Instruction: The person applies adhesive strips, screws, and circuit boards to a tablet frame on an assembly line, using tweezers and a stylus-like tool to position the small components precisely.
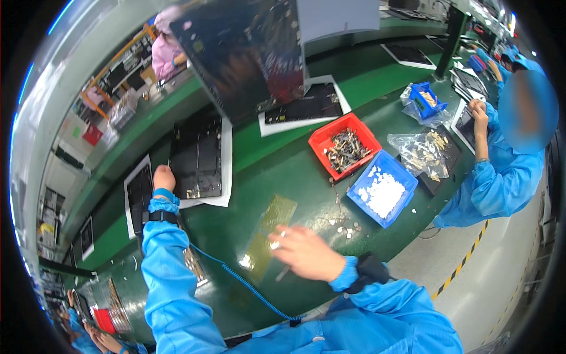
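My left hand is closed on the left edge of a black flat device panel, which lies on a white sheet on the green bench. Over a translucent yellow film sheet, my right hand is bent, its fingertips at the sheet and slightly blurred. A slim grey tool pokes out from under that hand; its other end is hidden by the palm. From my left wristband a blue coiled cord runs across the bench.
A red bin of small dark parts and a blue bin of white pieces stand to the right. Beyond them lies a plastic bag of pale pieces. An upright dark panel rises ahead. A co-worker works at the right.
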The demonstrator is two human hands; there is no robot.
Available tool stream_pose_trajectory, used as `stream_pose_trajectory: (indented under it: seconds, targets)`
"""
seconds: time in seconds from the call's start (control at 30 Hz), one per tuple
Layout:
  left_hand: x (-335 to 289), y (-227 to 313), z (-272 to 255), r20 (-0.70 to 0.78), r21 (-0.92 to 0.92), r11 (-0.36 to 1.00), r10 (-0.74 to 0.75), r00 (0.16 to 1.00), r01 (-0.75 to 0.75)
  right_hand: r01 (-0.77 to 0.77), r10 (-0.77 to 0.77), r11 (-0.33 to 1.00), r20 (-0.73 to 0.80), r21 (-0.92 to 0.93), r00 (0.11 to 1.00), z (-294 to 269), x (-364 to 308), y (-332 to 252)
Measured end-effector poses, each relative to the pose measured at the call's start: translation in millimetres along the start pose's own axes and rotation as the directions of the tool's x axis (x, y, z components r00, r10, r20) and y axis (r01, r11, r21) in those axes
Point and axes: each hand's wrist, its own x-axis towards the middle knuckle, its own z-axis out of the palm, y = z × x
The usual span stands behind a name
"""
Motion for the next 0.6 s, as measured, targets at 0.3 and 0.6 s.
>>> stream_pose_trajectory:
  seconds: [0.3, 0.6]
  targets:
    - [4.4, 66.9, 63.5, 0.083, 0.446, 0.88, -0.225, 0.971, 0.166, -0.223, 0.275, 0.918, 0.121, -0.328, 0.954, 17.8, -6.2, 0.1]
    - [-11.8, 182.7, 91.0, 0.137, -0.175, 0.712, 0.702, 0.699, -0.68, -0.462, 0.443, 0.817, -0.136, -0.346, 0.886, -90.9, 37.6, 108.1]
